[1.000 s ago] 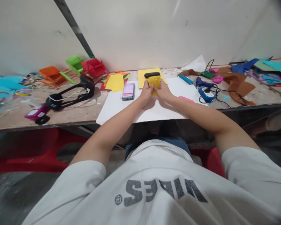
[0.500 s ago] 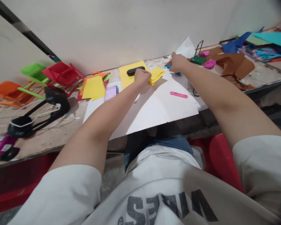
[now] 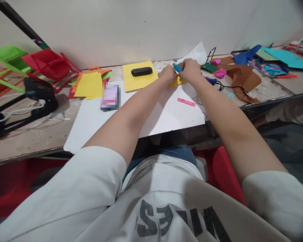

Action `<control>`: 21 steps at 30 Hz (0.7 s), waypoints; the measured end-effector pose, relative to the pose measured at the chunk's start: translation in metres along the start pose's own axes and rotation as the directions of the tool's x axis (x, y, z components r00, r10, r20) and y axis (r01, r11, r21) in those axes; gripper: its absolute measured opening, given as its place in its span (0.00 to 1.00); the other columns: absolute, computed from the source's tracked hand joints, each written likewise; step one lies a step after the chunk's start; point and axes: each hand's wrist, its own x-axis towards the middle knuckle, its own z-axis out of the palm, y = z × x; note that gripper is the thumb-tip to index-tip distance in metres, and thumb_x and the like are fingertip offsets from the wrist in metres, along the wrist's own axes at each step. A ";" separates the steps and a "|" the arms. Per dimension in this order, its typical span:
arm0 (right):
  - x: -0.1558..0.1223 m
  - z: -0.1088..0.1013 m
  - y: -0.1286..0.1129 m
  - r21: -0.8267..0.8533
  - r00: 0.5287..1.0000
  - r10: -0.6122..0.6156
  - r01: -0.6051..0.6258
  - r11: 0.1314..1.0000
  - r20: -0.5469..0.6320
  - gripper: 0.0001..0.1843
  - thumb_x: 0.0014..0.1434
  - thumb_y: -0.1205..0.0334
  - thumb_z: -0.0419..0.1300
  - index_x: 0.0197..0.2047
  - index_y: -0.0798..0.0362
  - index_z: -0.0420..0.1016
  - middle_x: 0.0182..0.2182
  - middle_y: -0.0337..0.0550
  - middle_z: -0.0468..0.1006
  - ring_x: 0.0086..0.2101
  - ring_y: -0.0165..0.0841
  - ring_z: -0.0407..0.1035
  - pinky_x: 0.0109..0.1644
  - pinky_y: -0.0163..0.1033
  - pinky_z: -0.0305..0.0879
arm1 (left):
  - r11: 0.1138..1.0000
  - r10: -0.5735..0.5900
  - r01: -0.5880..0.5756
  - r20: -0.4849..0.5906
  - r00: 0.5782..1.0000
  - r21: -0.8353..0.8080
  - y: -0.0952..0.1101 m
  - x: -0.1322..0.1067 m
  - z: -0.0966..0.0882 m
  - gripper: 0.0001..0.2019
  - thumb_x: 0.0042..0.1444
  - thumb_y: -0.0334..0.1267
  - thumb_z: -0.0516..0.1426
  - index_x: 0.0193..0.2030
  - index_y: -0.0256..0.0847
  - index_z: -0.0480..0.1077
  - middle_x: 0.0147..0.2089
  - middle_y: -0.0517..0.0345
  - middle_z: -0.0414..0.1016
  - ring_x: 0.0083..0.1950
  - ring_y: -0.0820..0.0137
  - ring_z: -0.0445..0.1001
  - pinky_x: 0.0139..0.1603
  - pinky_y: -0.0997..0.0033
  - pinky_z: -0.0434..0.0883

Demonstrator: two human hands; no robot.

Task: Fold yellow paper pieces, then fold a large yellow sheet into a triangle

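My left hand (image 3: pixel 168 73) is closed on a folded yellow paper piece (image 3: pixel 178 81), held low over the white board. Close beside it, my right hand (image 3: pixel 191 70) is wrapped around a blue glue gun (image 3: pixel 177 68), whose front end points toward the yellow paper. A black cord (image 3: pixel 220 86) trails off to the right of the glue gun. The fingertips of both hands are partly hidden, and I cannot tell whether the glue gun touches the paper. On the white board (image 3: pixel 156 117), nearer to me, lies a pink cutter (image 3: pixel 186 102).
A black case (image 3: pixel 141 71) rests on a yellow pad (image 3: pixel 128 82). To the left are yellow sheets (image 3: pixel 88 85), a blurred-out box (image 3: pixel 110 97), a red miniature chair (image 3: pixel 46 64) and a black stand (image 3: pixel 40 94). Brown paper (image 3: pixel 247 77) and a green glue gun stand (image 3: pixel 209 67) lie right.
My left hand has moved right with the yellow paper, and my right hand has brought the glue gun close to it. The view has shifted slightly to the right.
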 end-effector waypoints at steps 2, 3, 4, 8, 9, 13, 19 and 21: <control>-0.006 0.012 -0.001 -0.101 0.993 0.118 -0.115 0.988 0.026 0.12 0.68 0.69 0.76 0.51 0.66 0.86 0.55 0.69 0.89 0.63 0.57 0.83 0.75 0.66 0.77 | 0.999 0.047 -0.046 -0.034 0.998 0.019 0.005 -0.009 -0.004 0.13 0.58 0.30 0.71 0.28 0.46 0.75 0.48 0.44 0.86 0.81 0.39 0.71 0.82 0.39 0.67; -0.009 0.015 -0.002 -0.143 0.988 0.156 -0.151 0.978 0.020 0.11 0.69 0.68 0.76 0.50 0.66 0.86 0.55 0.68 0.89 0.63 0.54 0.84 0.75 0.61 0.78 | 0.995 0.076 -0.073 -0.058 0.995 0.062 0.010 -0.015 -0.010 0.14 0.57 0.29 0.71 0.26 0.46 0.74 0.46 0.44 0.85 0.80 0.39 0.71 0.83 0.38 0.66; -0.012 0.015 -0.004 -0.166 0.986 0.168 -0.163 0.973 0.015 0.11 0.69 0.68 0.76 0.51 0.67 0.87 0.56 0.67 0.90 0.63 0.53 0.85 0.75 0.59 0.78 | 0.987 0.112 -0.101 -0.083 0.990 0.129 0.016 -0.021 -0.018 0.15 0.57 0.28 0.70 0.25 0.46 0.73 0.44 0.43 0.84 0.80 0.39 0.71 0.84 0.38 0.65; -0.017 0.000 -0.021 -0.198 0.979 0.203 -0.203 0.959 -0.018 0.14 0.72 0.70 0.72 0.59 0.66 0.88 0.60 0.70 0.90 0.65 0.57 0.85 0.72 0.63 0.82 | 0.812 0.216 -0.157 -0.040 0.976 0.562 0.039 -0.047 -0.080 0.11 0.62 0.30 0.68 0.30 0.45 0.76 0.48 0.42 0.83 0.72 0.38 0.77 0.83 0.37 0.64; -0.017 -0.006 -0.027 -0.196 0.975 0.217 -0.222 0.955 -0.044 0.14 0.74 0.69 0.70 0.60 0.65 0.89 0.61 0.71 0.90 0.65 0.59 0.85 0.72 0.65 0.82 | 0.765 0.180 -0.127 -0.022 0.983 0.632 0.042 -0.055 -0.100 0.11 0.61 0.30 0.69 0.30 0.45 0.76 0.45 0.43 0.82 0.72 0.37 0.78 0.83 0.37 0.64; -0.012 -0.011 -0.069 -0.091 0.980 0.137 -0.151 0.984 -0.145 0.13 0.80 0.67 0.63 0.57 0.58 0.90 0.63 0.64 0.90 0.66 0.57 0.84 0.75 0.67 0.80 | 0.628 0.060 -0.038 0.001 0.998 0.777 0.035 -0.097 -0.171 0.13 0.54 0.28 0.74 0.29 0.44 0.74 0.40 0.45 0.79 0.70 0.35 0.79 0.83 0.34 0.67; -0.015 0.035 -0.124 0.007 0.987 -0.058 0.060 0.998 -0.152 0.15 0.83 0.60 0.59 0.55 0.54 0.88 0.60 0.57 0.90 0.64 0.52 0.81 0.76 0.61 0.77 | 0.682 0.088 -0.034 -0.035 0.995 0.731 0.015 -0.140 -0.198 0.13 0.58 0.35 0.75 0.32 0.45 0.74 0.49 0.44 0.85 0.72 0.42 0.77 0.87 0.42 0.63; -0.014 0.056 -0.120 0.040 0.971 -0.148 0.158 0.987 -0.186 0.15 0.83 0.57 0.58 0.53 0.52 0.87 0.59 0.58 0.89 0.65 0.55 0.79 0.76 0.63 0.76 | 0.760 0.074 -0.018 -0.058 0.996 0.650 0.011 -0.139 -0.197 0.18 0.58 0.31 0.73 0.27 0.47 0.70 0.47 0.45 0.85 0.75 0.44 0.74 0.90 0.41 0.58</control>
